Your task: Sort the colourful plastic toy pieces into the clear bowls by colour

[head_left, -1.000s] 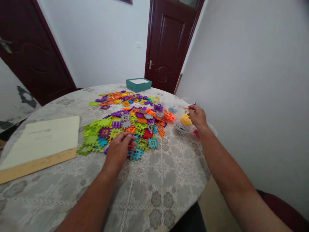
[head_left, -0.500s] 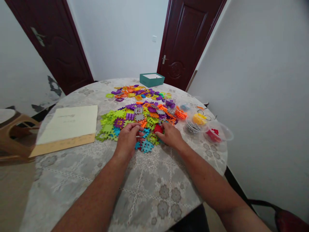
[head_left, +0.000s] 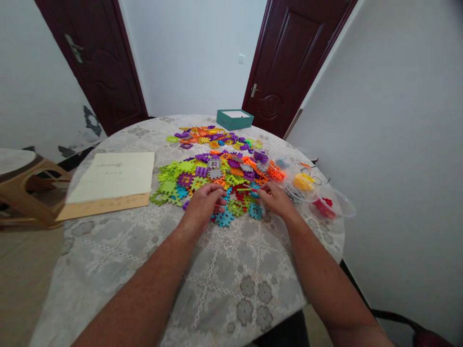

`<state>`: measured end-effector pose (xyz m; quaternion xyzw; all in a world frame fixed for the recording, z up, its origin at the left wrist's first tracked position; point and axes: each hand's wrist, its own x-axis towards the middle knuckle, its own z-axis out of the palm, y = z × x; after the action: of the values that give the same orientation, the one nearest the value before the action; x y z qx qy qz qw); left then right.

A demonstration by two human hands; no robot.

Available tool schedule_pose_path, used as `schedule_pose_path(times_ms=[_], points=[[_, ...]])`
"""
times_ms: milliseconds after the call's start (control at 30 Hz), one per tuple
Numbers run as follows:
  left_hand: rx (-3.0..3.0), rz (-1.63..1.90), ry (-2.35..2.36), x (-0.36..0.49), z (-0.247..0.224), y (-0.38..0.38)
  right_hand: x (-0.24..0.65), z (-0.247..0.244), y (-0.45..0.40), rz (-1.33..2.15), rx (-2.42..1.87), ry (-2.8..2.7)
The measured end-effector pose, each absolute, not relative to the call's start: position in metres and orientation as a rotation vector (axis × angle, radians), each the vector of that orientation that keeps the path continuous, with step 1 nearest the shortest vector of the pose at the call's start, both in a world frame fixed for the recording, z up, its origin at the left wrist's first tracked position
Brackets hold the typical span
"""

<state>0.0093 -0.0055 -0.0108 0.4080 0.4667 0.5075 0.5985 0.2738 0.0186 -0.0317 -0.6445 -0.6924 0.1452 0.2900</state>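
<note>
A heap of interlocking plastic tiles (head_left: pixel 186 180) in lime green, purple, grey, orange, blue and red lies on the table. At its near side, my left hand (head_left: pixel 203 202) rests with loosely curled fingers a little apart and nothing plainly in them. Just beyond those fingers lies a blue window tile (head_left: pixel 224 218). My right hand (head_left: pixel 275 198) is at the heap's right side, its fingers pinching a thin yellow-green strip (head_left: pixel 245 189) that points left over red tiles. Another blue window tile (head_left: pixel 255 210) lies below my right fingertips.
Behind is a second spread of plastic pieces (head_left: pixel 204 137), with a teal box (head_left: pixel 235 119) farther back. Clear tubs on the right hold orange pieces (head_left: pixel 275 171), yellow pieces (head_left: pixel 303 181) and red pieces (head_left: pixel 324 207). On the left lies a paper pad (head_left: pixel 112 176).
My right hand has moved off the red tile to the right and now has the yellow-green strip. A blue window tile shows below it. My left hand stays by the heap; the view has shifted slightly.
</note>
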Motion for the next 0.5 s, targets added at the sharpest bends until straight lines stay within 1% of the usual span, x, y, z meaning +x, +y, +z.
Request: schedule_pose_path(times_ms=[233, 333, 500], points=[[1.234, 1.052, 1.116, 0.013, -0.013, -0.009, 0.263, -0.031, 0.017, 1.067, -1.448, -1.398], [1.395, 1.023, 1.143, 0.014, -0.016, -0.009, 0.249, -0.031, 0.010, 1.155, -1.386, -1.467], [1.462, 1.009, 1.191, 0.016, -0.026, -0.008, 0.234, -0.032, 0.001, 1.150, -1.374, -1.678]])
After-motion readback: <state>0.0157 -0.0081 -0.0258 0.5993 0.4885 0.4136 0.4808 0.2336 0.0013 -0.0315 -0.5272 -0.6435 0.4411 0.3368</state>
